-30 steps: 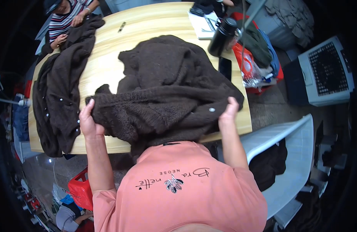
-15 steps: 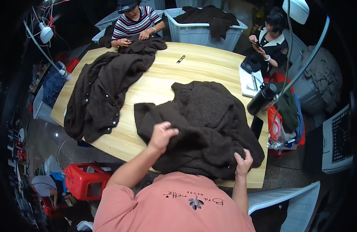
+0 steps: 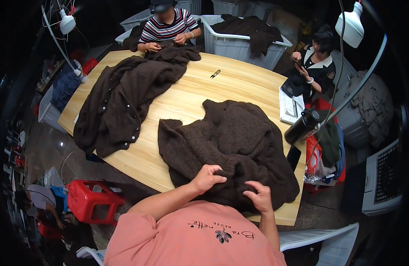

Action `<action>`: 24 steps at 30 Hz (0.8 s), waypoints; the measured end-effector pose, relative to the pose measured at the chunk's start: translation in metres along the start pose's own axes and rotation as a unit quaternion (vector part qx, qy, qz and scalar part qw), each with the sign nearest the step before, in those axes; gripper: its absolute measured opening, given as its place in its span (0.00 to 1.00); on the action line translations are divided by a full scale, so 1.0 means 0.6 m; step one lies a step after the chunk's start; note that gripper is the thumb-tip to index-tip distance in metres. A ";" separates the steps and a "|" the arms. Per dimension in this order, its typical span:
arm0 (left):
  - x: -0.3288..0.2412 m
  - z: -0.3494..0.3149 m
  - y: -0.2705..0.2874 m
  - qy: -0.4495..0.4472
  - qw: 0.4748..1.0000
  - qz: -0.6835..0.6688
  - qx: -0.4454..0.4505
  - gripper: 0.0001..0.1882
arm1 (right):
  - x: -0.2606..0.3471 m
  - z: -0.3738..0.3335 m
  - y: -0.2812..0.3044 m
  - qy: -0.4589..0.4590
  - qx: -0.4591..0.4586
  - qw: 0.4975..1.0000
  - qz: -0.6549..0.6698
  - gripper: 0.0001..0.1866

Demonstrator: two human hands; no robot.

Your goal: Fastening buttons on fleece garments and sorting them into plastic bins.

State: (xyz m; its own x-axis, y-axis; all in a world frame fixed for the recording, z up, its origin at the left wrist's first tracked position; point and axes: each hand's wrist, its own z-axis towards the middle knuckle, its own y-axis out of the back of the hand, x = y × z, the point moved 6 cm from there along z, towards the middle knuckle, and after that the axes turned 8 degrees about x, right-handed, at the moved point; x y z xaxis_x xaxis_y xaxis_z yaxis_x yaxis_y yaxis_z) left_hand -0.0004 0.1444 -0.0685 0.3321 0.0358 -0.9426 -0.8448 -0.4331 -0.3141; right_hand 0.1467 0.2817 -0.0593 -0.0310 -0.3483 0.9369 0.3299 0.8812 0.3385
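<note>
My left hand [image 3: 207,179] pinches the near side of the brown sweater [image 3: 244,133]; whether my curled right hand [image 3: 260,196] grips it, I cannot tell. Under the sweater lies the table [image 3: 186,99]; right of it, a black flask [image 3: 303,126]; left, another garment [image 3: 124,99].

I read the rumpled knitted garment [image 3: 244,133] on my feed as one solid dark chocolate brown. The buttoned cardigan [image 3: 124,97] matches that brown, dotted with pearly white buttons [image 3: 133,138]. Both stand out against the worktop [image 3: 191,88], a pale honey yellow streaked with wood grain. I see a salmon-pink T-shirt [image 3: 182,235] with black lettering and a black-and-silver petalled motif [image 3: 223,236]. Opposite, the striped shirt [image 3: 162,29] shows me dark, white and reddish bands. The vacuum flask [image 3: 302,126] is black, the plastic stool [image 3: 80,199] bright red, the tub [image 3: 213,37] pale grey.
</note>
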 end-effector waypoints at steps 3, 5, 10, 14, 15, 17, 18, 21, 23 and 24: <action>-0.014 0.006 0.006 -0.003 0.999 0.052 0.003 0.05 | -0.019 0.007 -0.032 -0.017 0.083 0.995 -0.049 0.12; -0.018 0.007 0.015 -0.020 0.997 0.068 -0.009 0.05 | -0.040 0.000 -0.040 -0.033 0.071 0.991 -0.105 0.10; 0.103 0.033 0.104 0.160 0.910 0.381 -0.018 0.10 | -0.133 -0.020 -0.066 -0.087 0.090 0.984 -0.126 0.15; 0.147 0.015 0.159 0.066 0.985 0.058 -0.150 0.09 | -0.129 -0.017 -0.076 -0.037 0.066 0.989 -0.124 0.14; 0.141 0.013 0.158 0.089 0.982 0.095 -0.136 0.10 | -0.129 -0.019 -0.077 -0.047 0.054 0.991 -0.117 0.14; 0.144 0.013 0.160 0.114 0.977 0.133 -0.120 0.11 | -0.132 -0.023 -0.074 -0.060 0.042 0.991 -0.109 0.14; 0.157 0.014 0.167 0.123 0.975 0.145 -0.115 0.12 | -0.132 -0.023 -0.072 -0.060 0.033 0.992 -0.104 0.13; 0.179 0.016 0.177 0.110 0.975 0.150 -0.120 0.13 | -0.130 -0.020 -0.068 -0.046 0.005 0.995 -0.093 0.11; 0.177 0.015 0.175 0.088 0.977 0.144 -0.127 0.13 | -0.136 -0.022 -0.070 -0.042 0.006 0.995 -0.092 0.11; 0.168 0.011 0.169 0.090 0.979 0.132 -0.128 0.13 | -0.137 -0.022 -0.071 -0.037 0.008 0.995 -0.092 0.11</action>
State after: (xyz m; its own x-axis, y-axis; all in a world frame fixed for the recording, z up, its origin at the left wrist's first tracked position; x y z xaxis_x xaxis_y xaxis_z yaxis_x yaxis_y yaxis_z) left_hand -0.0553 0.1101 -0.1959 0.2050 -0.2575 -0.9443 -0.7856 -0.6187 -0.0019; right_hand 0.1477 0.2684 -0.1521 -0.1590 -0.4807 0.8623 0.2978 0.8094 0.5061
